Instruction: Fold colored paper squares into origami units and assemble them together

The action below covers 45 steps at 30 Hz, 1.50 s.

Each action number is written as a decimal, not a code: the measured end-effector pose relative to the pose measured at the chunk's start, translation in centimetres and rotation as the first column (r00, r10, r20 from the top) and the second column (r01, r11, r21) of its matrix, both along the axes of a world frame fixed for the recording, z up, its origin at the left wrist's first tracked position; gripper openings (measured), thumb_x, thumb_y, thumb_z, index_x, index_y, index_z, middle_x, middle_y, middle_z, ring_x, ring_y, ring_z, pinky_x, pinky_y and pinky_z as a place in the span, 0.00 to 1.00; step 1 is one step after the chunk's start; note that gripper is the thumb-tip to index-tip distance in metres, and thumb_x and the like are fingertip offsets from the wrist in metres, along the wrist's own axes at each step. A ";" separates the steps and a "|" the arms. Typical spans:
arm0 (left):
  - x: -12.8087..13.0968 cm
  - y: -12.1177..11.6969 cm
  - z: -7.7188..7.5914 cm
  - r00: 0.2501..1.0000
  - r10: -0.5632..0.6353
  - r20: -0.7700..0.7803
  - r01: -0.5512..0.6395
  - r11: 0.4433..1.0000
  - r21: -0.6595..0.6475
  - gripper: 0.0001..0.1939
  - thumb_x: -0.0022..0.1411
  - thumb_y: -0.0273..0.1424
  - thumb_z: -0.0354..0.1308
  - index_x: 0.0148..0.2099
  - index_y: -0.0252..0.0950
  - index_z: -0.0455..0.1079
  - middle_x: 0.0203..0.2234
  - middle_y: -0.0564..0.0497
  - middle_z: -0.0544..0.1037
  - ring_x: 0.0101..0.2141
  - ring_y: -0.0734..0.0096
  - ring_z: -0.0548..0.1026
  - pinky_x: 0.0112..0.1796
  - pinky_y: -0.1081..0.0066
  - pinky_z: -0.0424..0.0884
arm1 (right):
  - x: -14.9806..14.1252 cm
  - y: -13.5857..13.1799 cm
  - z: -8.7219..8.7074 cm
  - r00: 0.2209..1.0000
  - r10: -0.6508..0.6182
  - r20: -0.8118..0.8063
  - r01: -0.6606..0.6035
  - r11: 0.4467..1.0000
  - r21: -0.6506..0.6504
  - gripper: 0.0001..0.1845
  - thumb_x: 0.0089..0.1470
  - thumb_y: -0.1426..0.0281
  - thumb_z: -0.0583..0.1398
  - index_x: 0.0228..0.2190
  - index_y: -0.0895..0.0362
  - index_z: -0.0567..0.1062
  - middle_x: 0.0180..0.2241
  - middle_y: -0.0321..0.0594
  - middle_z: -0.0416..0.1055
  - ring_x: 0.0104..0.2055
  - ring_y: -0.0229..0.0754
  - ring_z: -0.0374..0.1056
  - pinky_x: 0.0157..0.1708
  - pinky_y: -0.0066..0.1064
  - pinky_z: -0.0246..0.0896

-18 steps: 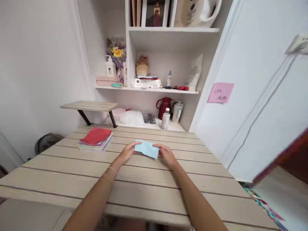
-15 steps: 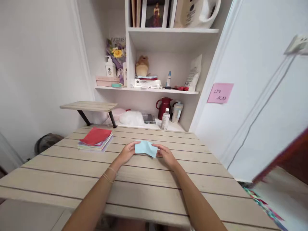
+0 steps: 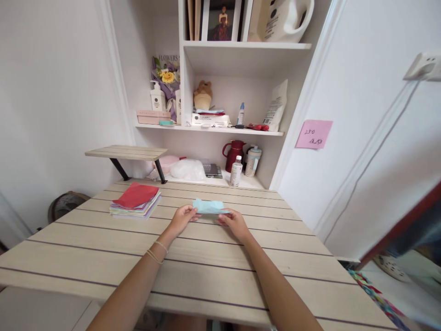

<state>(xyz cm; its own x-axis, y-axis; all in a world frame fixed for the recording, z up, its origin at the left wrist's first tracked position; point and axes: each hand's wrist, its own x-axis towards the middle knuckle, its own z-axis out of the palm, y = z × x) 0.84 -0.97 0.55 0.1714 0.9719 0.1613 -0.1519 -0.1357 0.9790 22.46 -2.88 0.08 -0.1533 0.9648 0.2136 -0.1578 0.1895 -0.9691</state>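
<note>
A light blue sheet of thin paper (image 3: 208, 206) is held over the middle of the wooden table, its near edge turned toward me. My left hand (image 3: 183, 218) pinches its left near corner between thumb and fingers. On the opposite side, my right hand (image 3: 234, 223) grips the right near corner the same way. To the left lies a stack of coloured paper sheets (image 3: 136, 201), red on top with paler colours beneath, apart from both hands.
A small raised wooden shelf (image 3: 127, 152) on black legs stands at the table's back left. Behind the slatted table (image 3: 220, 276), a clear bottle (image 3: 236, 171), a red jug (image 3: 234, 155) and a plastic bag (image 3: 188, 169) sit in the white shelving.
The blue paper has tilted, so it looks flatter and narrower from here. Both hands have shifted from its sides to its near corners. The red-topped stack stays put.
</note>
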 end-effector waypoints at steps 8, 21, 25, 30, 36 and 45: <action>1.7 -1.1 1.1 0.975 0.147 0.168 -0.156 0.987 0.039 0.20 0.46 0.37 0.61 0.38 0.36 0.56 0.25 0.51 0.75 0.26 0.69 0.76 0.33 0.65 0.72 | -1.1 -0.2 0.3 0.950 -0.311 -0.034 0.311 0.950 0.013 0.22 0.37 0.56 0.63 0.30 0.60 0.70 0.24 0.39 0.72 0.23 0.40 0.68 0.25 0.32 0.66; 2.2 -2.4 1.8 1.000 -0.027 0.014 0.026 0.993 0.117 0.19 0.47 0.33 0.60 0.42 0.31 0.69 0.29 0.48 0.75 0.30 0.68 0.73 0.34 0.69 0.69 | -2.0 -1.7 1.3 0.945 -0.042 0.324 -0.085 0.926 0.367 0.35 0.31 0.63 0.68 0.45 0.52 0.68 0.42 0.42 0.69 0.39 0.45 0.66 0.36 0.34 0.64; 1.8 -2.3 1.8 0.999 -0.033 -0.024 0.035 0.994 0.106 0.13 0.46 0.33 0.60 0.35 0.32 0.71 0.27 0.50 0.75 0.28 0.69 0.73 0.33 0.70 0.68 | -1.4 -1.7 1.4 0.920 -0.056 0.388 -0.121 0.902 0.416 0.21 0.39 0.64 0.64 0.40 0.52 0.73 0.41 0.42 0.69 0.40 0.43 0.66 0.36 0.33 0.63; 2.3 -2.9 1.8 0.988 -0.084 -0.127 0.098 0.989 0.107 0.14 0.46 0.35 0.61 0.34 0.32 0.71 0.24 0.50 0.75 0.25 0.71 0.73 0.29 0.72 0.67 | -1.2 -1.2 1.2 0.956 -0.147 0.253 0.058 0.942 0.330 0.11 0.38 0.62 0.64 0.25 0.56 0.76 0.32 0.42 0.71 0.35 0.43 0.66 0.33 0.31 0.63; 2.3 -2.9 1.4 0.988 0.004 -0.152 0.022 0.985 0.169 0.18 0.42 0.33 0.64 0.37 0.32 0.67 0.18 0.55 0.71 0.19 0.77 0.68 0.21 0.78 0.63 | -1.5 -0.8 0.7 0.987 -0.159 0.025 0.157 0.986 0.064 0.27 0.33 0.60 0.66 0.37 0.58 0.71 0.19 0.33 0.67 0.22 0.37 0.63 0.24 0.29 0.61; 2.4 -2.2 1.2 0.994 -0.023 0.105 0.021 0.999 0.026 0.43 0.41 0.34 0.65 0.56 0.37 0.46 0.29 0.48 0.76 0.23 0.73 0.74 0.30 0.70 0.69 | -1.6 -0.8 0.4 0.992 -0.081 0.095 0.071 0.991 0.111 0.15 0.39 0.58 0.62 0.26 0.57 0.74 0.25 0.36 0.69 0.28 0.38 0.63 0.29 0.29 0.59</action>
<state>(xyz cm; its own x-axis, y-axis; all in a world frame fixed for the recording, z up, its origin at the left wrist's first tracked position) 3.20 -3.18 1.79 0.1734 0.9636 0.2036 -0.2573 -0.1552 0.9538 20.85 -3.67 0.48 -0.1060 0.9469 0.3037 -0.0431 0.3007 -0.9527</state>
